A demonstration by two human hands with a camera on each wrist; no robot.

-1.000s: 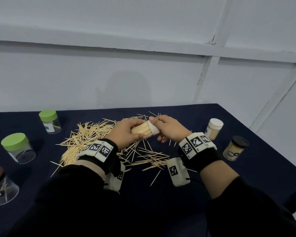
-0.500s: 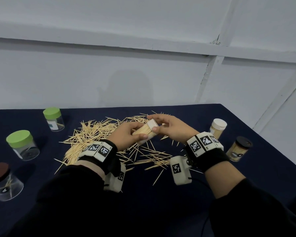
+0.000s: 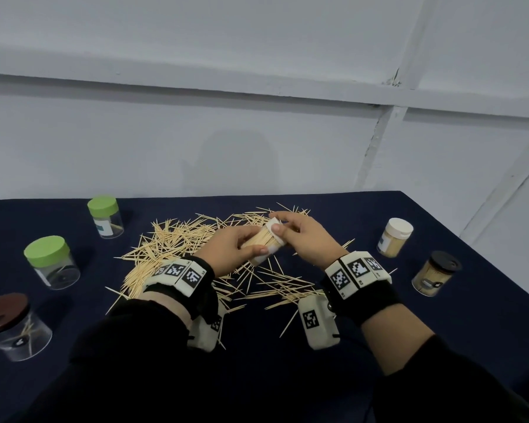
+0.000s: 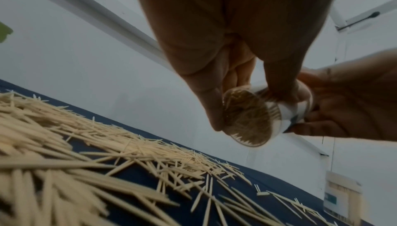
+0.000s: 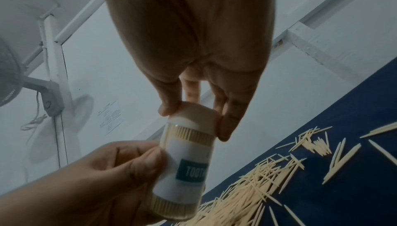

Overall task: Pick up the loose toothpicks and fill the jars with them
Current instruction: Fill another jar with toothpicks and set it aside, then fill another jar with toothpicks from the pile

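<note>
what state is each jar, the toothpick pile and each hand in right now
held jar: full, tilted, white cap on
left hand: grips jar body
right hand: pinches cap
green-lid jars: closed, nearly empty
brown-lid jar: closed, few picks
right-side jars: closed, full
loose toothpicks: scattered on table

Dim, even, bluish indoor light, soft shadows, wide-angle edge bending (wrist views blurred up close)

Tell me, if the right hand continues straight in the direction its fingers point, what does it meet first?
The right hand already touches it: the white cap of the toothpick jar, held by the left hand.
</note>
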